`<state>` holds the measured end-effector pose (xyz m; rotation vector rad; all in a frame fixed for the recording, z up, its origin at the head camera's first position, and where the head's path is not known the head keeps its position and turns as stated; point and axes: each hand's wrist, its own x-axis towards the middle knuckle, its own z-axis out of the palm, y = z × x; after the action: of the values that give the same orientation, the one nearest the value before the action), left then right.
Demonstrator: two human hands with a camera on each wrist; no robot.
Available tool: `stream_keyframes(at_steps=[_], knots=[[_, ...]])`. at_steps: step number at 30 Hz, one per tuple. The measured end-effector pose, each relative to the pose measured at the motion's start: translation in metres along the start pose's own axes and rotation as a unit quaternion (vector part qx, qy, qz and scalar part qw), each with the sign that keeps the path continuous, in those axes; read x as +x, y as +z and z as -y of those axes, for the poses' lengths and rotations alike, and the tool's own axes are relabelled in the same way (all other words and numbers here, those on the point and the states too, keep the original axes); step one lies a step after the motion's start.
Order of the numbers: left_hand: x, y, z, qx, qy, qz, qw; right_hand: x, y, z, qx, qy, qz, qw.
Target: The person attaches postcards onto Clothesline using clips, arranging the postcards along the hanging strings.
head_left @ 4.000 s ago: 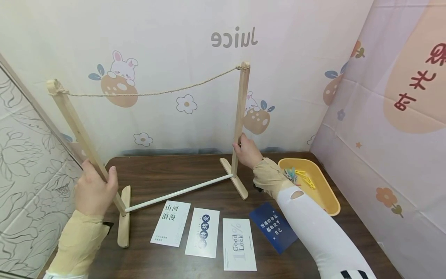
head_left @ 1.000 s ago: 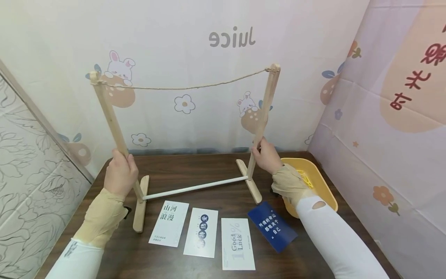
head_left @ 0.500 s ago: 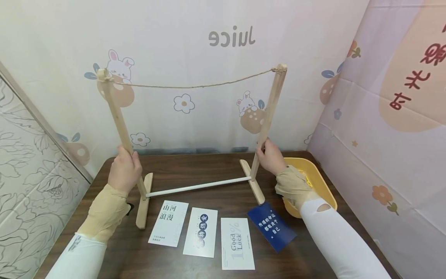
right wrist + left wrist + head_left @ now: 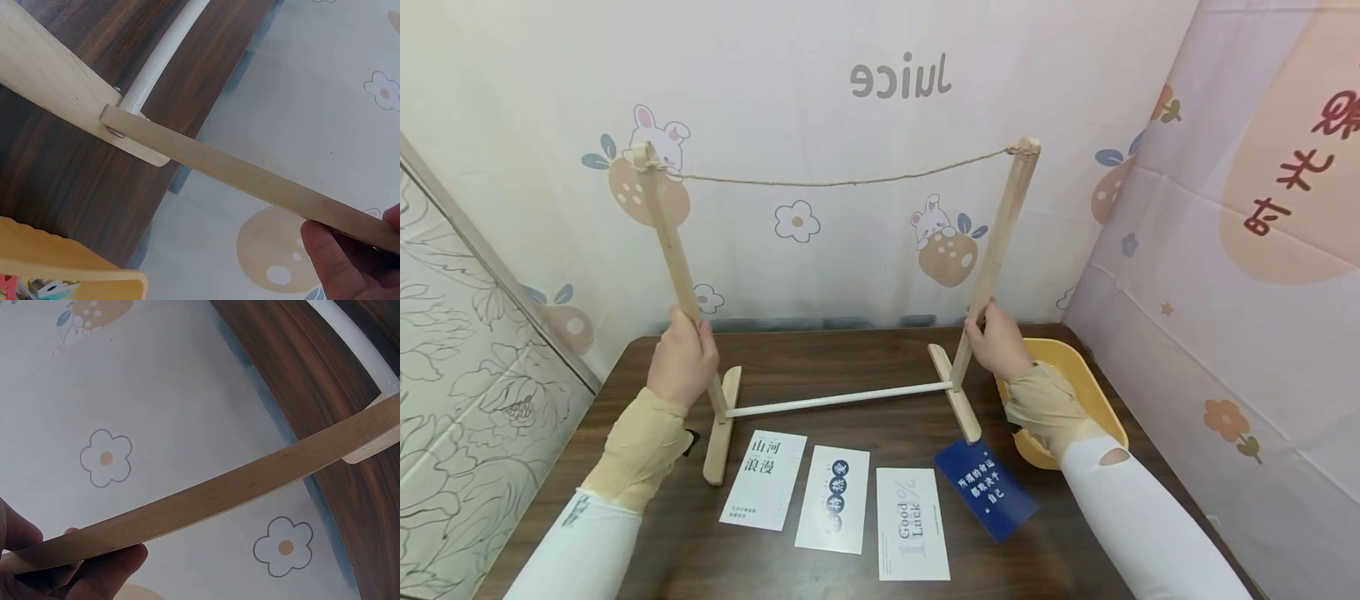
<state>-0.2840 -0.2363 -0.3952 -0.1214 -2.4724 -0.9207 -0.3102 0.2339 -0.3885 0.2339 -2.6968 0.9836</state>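
A wooden rack (image 4: 676,250) stands on the table, its two posts joined by a white rod (image 4: 842,398) at the bottom and a thin rope (image 4: 827,182) sagging between the tops. My left hand (image 4: 683,357) grips the lower part of the left post. Around the right post, also low down, my right hand (image 4: 1000,340) holds on with thumb and fingers. In the left wrist view, fingers (image 4: 106,572) wrap the post from below; the right wrist view has the fingers (image 4: 331,253) pinching the other post. Both feet of the rack look set down on the tabletop.
Three white cards (image 4: 764,480) lie in a row in front of the rack. A blue card (image 4: 987,490) lies at an angle by the right foot. On the right stands a yellow basket (image 4: 1105,400) with clothespins (image 4: 53,287), partly behind my right arm. A printed cloth hangs behind.
Both hands have moved the rack to the right, its left side also going back, so it faces me more squarely. The right foot has come up to the blue card. The cards have stayed put.
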Motion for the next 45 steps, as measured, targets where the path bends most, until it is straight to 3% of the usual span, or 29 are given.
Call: stream_keyframes(at_steps=[29, 38, 45], knots=[[0.01, 0.022, -0.015, -0.014, 0.035, 0.01, 0.9992, -0.022, -0.018, -0.012, -0.019, 0.036, -0.031, 0.9987], [0.012, 0.024, -0.018, -0.012, 0.034, 0.037, 0.9987, -0.029, -0.025, -0.011, -0.023, 0.043, -0.029, 0.9984], [0.012, 0.026, -0.02, -0.012, 0.036, 0.039, 0.9985, -0.031, -0.027, -0.016, -0.029, 0.034, -0.029, 0.9986]])
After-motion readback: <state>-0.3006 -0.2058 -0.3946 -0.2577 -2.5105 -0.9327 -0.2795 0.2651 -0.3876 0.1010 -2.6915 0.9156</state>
